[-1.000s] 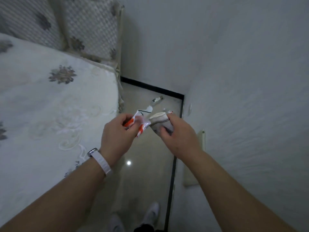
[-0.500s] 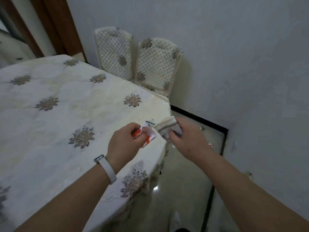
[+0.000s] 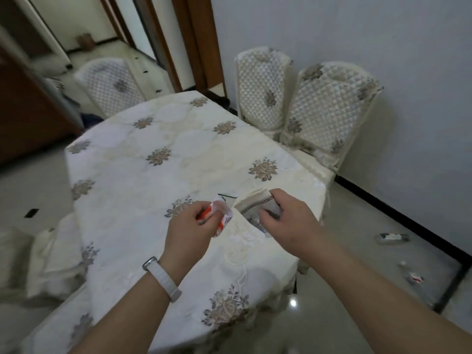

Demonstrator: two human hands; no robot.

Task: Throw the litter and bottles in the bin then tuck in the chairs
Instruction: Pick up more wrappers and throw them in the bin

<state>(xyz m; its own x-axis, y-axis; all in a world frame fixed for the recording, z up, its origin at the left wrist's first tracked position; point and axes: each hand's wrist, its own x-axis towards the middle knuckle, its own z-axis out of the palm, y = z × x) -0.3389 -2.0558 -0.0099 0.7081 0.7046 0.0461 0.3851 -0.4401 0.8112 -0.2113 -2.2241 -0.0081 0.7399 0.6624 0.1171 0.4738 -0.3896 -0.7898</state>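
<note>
Litter in both fists — left hand (image 3: 190, 226) clamped on an orange-white wrapper (image 3: 221, 213), right hand (image 3: 286, 217) on crumpled paper (image 3: 251, 203) — the view swings up from floor to table (image 3: 153, 159); bottles (image 3: 392, 238) lie lower right, no bin visible.

A person's left hand (image 3: 190, 227) pinches a crumpled orange-and-white wrapper (image 3: 221, 213) between thumb and fingertips, while the right hand (image 3: 287, 221) closes around a folded cream wrapper (image 3: 255, 204) with a dark printed border. The two pieces of litter sit just beside each other, fingertips of both hands nearly meeting above the table (image 3: 158, 175), which is draped in a white cloth with embroidered flowers. A white watch strap (image 3: 163, 278) circles the left wrist. Beyond the fingers, two quilted chairs (image 3: 293, 106) stand side by side against the wall; a third chair (image 3: 112, 85) is at the far end. To the right of the right hand, two bottles (image 3: 392, 238) lie on the tiled floor.
</note>
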